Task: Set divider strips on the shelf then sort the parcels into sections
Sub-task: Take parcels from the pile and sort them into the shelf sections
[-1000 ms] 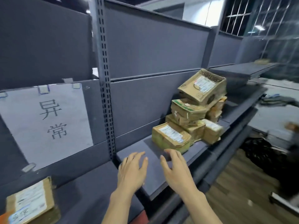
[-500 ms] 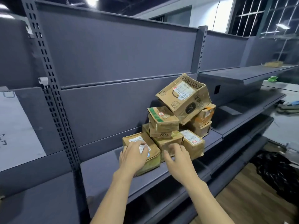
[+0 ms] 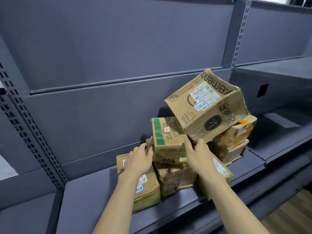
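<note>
Reached into parcel pile on grey shelf (image 3: 101, 188). Left hand (image 3: 141, 157) pressed w/ relaxed fingers on green-taped box (image 3: 166, 137); right hand (image 3: 196, 152) pinched tilted big carton (image 3: 207, 107) at bottom corner. Probably light, dented cardboard; best gripped at opposite sides.

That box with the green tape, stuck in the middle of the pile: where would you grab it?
Probably by its two side faces, coming from the front. The green-taped box is squarish and faces outward; the left hand and right hand already flank it. The tilted big box leans on it, so steady that first.
</note>
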